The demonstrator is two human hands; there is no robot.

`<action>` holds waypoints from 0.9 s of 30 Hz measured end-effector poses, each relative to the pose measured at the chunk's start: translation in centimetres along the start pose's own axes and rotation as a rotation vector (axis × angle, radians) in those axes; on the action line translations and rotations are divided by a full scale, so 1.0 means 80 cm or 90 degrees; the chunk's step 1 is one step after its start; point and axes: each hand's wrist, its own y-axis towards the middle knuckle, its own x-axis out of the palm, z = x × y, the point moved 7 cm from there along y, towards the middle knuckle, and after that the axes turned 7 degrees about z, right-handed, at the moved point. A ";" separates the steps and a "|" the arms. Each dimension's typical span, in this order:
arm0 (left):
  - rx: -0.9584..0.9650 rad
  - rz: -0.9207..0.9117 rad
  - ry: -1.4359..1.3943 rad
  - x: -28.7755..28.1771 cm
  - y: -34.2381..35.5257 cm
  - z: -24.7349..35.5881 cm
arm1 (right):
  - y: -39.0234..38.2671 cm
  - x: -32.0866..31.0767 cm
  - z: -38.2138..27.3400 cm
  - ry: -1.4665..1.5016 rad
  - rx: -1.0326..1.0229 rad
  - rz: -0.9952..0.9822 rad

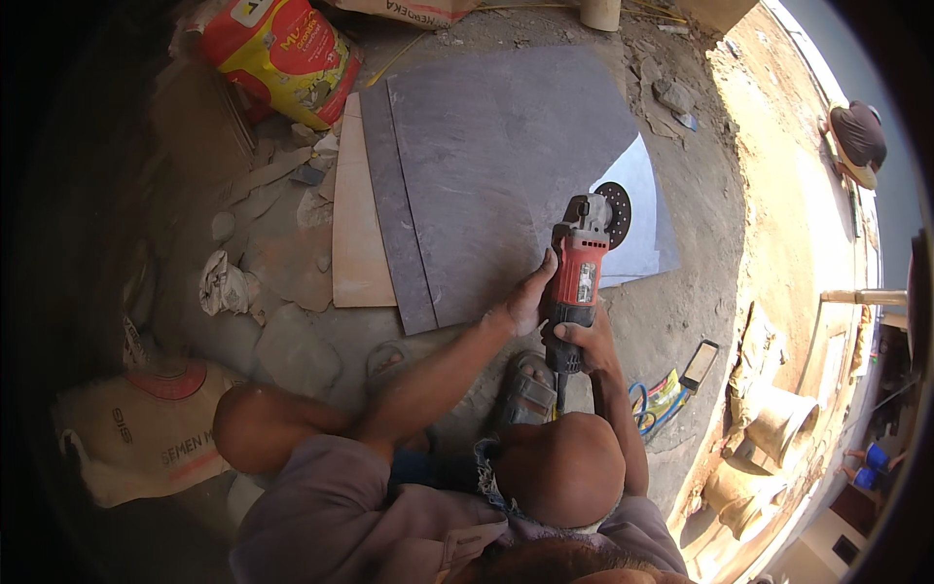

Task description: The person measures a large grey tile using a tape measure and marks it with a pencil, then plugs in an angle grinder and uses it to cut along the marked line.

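Note:
A red and black angle grinder is held upright in front of me, its perforated dark disc over the sunlit right part of a large grey tile. My right hand wraps round the grinder's black rear body, the thumb across it. Against the left side of its red body lies my left hand, with its fingers mostly hidden behind the tool. The grey tile rests on another grey sheet, whose edge shows at the left, with a light brown board beneath. Whether the disc touches the tile I cannot tell.
A red and yellow sack stands at the upper left. An empty-looking cement bag lies at the lower left, near rubble and crumpled paper. A phone and blue cable are at the right. Another person is far right.

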 end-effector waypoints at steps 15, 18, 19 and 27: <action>-0.045 0.014 -0.053 -0.001 -0.009 -0.018 | -0.010 -0.019 0.019 -0.029 -0.045 0.050; -0.052 0.013 -0.043 0.001 -0.009 -0.027 | -0.014 -0.023 0.021 -0.013 -0.033 0.058; -0.059 0.005 -0.056 0.003 -0.009 -0.031 | -0.017 -0.022 0.021 0.000 -0.026 0.052; -0.090 -0.024 -0.097 0.001 -0.008 -0.044 | -0.020 -0.025 0.023 -0.006 -0.028 0.053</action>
